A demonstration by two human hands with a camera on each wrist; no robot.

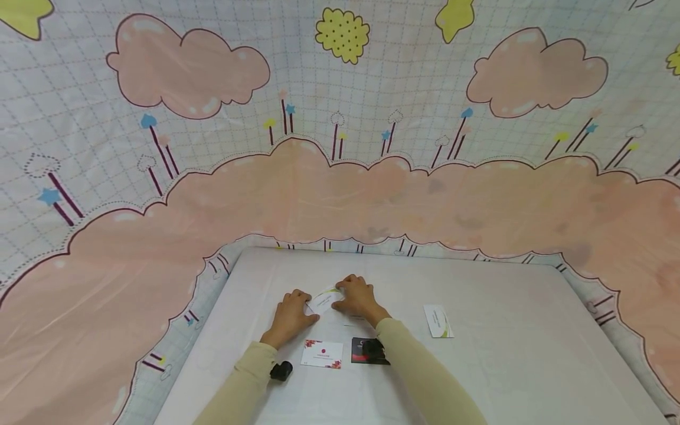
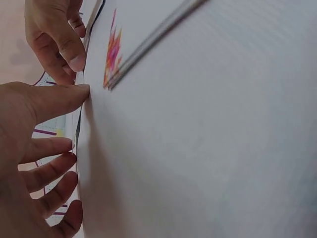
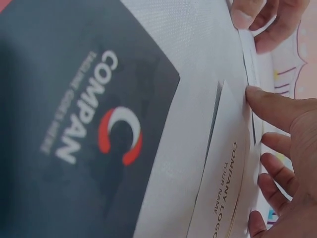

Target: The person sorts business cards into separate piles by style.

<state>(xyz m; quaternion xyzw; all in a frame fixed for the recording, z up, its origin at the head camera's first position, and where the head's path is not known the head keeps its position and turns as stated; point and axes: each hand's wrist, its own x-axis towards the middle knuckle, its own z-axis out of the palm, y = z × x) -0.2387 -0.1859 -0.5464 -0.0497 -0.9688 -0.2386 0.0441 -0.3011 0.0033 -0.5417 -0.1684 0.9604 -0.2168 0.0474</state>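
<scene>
A white business card [image 1: 325, 301] with a green curved edge is set at a slant between the two hands. My left hand [image 1: 291, 319] holds its left end, thumb toward me and fingers at the far side. At its right end, my right hand [image 1: 358, 297] grips the card with thumb and fingertips. Both hands are low over the table, and the card is seen nearly edge-on in the wrist views. Another white card [image 3: 223, 193], printed "COMPANY LOGO YOUR NAME", lies under the right forearm side. Nearer me is a black card [image 3: 148, 74] with a red and white C.
A white card with red floral corners [image 1: 322, 354] lies left of the black one, looking like a stack. Off to the right sits one more white card [image 1: 438, 321]. The white table [image 1: 504, 366] meets a patterned cloth backdrop [image 1: 372, 200].
</scene>
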